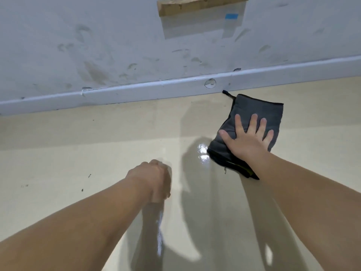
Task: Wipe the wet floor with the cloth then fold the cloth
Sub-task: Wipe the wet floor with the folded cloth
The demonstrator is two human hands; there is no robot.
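Note:
A dark grey cloth (259, 112) lies folded flat on the cream floor (97, 149), close to the baseboard, with a small loop sticking out at its far corner. My right hand (247, 137) presses flat on the cloth with its fingers spread. A glossy wet patch (202, 152) shines on the floor just left of the cloth's near end. My left hand (156, 180) is curled into a fist, knuckles resting on the floor to the left, and holds nothing I can see.
A white baseboard (136, 92) runs across the scuffed pale wall (78, 45). A strip of cardboard (195, 5) and a bit of blue tape (231, 16) stick to the wall above. Small dark specks (82, 189) mark the floor on the left.

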